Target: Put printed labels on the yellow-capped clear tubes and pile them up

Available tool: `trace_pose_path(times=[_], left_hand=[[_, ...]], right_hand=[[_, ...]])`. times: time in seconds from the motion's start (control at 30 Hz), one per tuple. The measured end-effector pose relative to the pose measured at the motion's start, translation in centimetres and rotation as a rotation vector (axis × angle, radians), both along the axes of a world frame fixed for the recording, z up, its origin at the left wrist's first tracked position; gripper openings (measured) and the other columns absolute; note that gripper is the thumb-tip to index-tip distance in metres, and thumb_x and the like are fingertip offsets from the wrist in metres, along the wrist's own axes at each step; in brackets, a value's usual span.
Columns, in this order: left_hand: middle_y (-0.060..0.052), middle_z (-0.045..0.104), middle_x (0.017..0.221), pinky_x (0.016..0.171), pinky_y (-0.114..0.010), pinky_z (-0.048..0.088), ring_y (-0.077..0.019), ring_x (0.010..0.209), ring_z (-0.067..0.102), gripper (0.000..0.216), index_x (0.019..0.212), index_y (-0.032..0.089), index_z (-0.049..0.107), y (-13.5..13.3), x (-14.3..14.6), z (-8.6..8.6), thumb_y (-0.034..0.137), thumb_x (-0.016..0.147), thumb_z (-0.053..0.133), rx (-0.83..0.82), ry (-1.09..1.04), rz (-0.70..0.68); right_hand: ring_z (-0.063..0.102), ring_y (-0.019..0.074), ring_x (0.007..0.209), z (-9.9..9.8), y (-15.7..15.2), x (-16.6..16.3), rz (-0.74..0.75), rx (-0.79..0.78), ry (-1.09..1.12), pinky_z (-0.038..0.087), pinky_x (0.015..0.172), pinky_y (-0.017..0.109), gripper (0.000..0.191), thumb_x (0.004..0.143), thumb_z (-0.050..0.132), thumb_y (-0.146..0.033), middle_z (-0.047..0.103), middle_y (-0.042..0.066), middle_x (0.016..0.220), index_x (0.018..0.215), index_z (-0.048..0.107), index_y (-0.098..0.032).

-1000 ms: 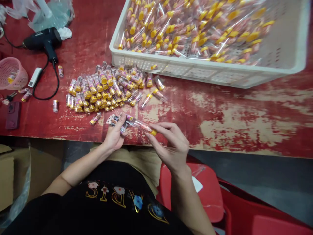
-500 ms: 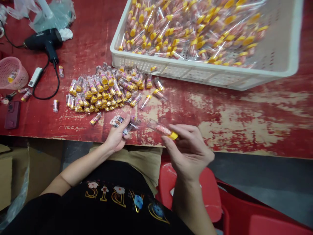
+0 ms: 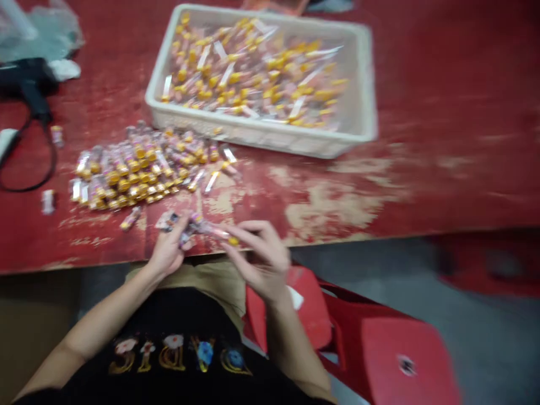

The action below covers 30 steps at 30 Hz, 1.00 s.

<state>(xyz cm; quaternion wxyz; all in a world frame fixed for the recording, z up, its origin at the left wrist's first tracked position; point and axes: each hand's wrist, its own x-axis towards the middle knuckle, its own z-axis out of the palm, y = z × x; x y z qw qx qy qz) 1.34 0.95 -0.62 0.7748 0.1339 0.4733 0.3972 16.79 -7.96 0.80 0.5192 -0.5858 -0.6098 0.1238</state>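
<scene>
My left hand is closed on several printed plastic sleeves just over the table's near edge. Between the thumb and fingers of my right hand is a clear tube with pink contents and a yellow cap. The tube's far end points at the sleeves and meets or nearly meets them; blur hides whether it is inside one. Beyond my hands lies a heap of sleeved tubes with yellow caps, and one single sleeved tube lies nearer to me.
A white plastic crate full of yellow-capped tubes stands behind the heap on the worn red table. At the left lie a black heat gun with its cable and a plastic bag. Red stools stand below the table edge.
My right hand has brought the tube left to the sleeves in my left hand. The camera view has shifted, so the table's things appear further left and the crate smaller.
</scene>
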Motion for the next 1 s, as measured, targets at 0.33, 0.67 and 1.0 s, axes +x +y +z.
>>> trace_pose_path(times=[0.33,0.67,1.0], left_hand=[[0.003,0.06,0.077,0.036,-0.011,0.03,-0.0041,0.056,0.047,0.04,0.086,0.017,0.061,0.9,0.5,-0.1,0.027,0.062,0.092,0.227,-0.003,-0.122],[0.003,0.06,0.076,0.035,-0.011,0.03,-0.0045,0.055,0.047,0.045,0.083,0.017,0.059,0.1,1.3,1.0,0.024,0.056,0.094,0.272,0.087,-0.189],[0.005,0.055,0.071,0.037,-0.016,0.027,-0.0034,0.049,0.039,0.056,0.103,0.02,0.067,-1.4,1.0,0.8,0.029,0.055,0.094,0.271,0.081,-0.256]], right_hand=[[0.065,0.0153,0.099,-1.9,0.6,-0.2,0.12,-0.096,0.293,0.058,0.088,0.032,0.033,0.092,0.064,-0.022,0.066,0.007,0.107,0.124,0.07,-0.026],[0.067,0.0163,0.105,-1.3,2.1,-1.3,0.029,-0.08,0.287,0.056,0.097,0.035,0.022,0.095,0.059,-0.023,0.073,0.007,0.108,0.11,0.074,-0.024],[0.067,0.0165,0.089,-2.6,1.1,-2.6,-0.186,0.014,0.42,0.057,0.072,0.031,0.023,0.085,0.071,-0.017,0.07,0.005,0.097,0.103,0.078,-0.029]])
